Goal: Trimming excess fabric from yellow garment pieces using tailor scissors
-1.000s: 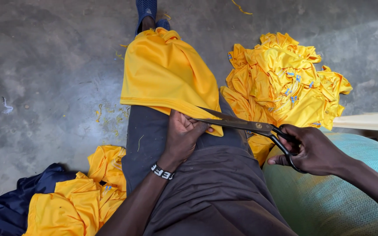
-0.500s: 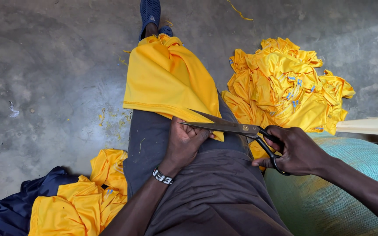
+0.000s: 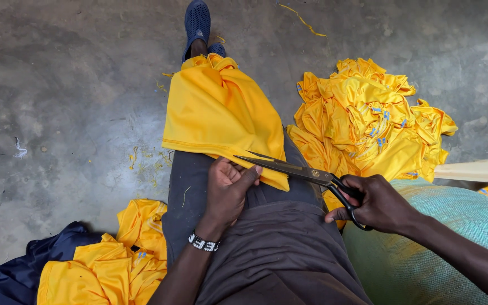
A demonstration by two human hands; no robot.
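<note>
My left hand (image 3: 230, 186) pinned the yellow garment (image 3: 218, 113) flat on my lap, grip closed on its hem, so the scissors (image 3: 306, 174), clasped in my right hand (image 3: 377, 204), could reach the edge.

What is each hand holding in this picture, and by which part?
The right hand holds the scissors by their black handle loops. The left hand grips the near hem of the yellow cloth lying over the leg.

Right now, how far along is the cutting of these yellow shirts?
One yellow garment lies over the lap; the left hand holds its hem while the right hand works scissors there. Heaps lie to the right and lower left; which is finished is unclear.
</note>
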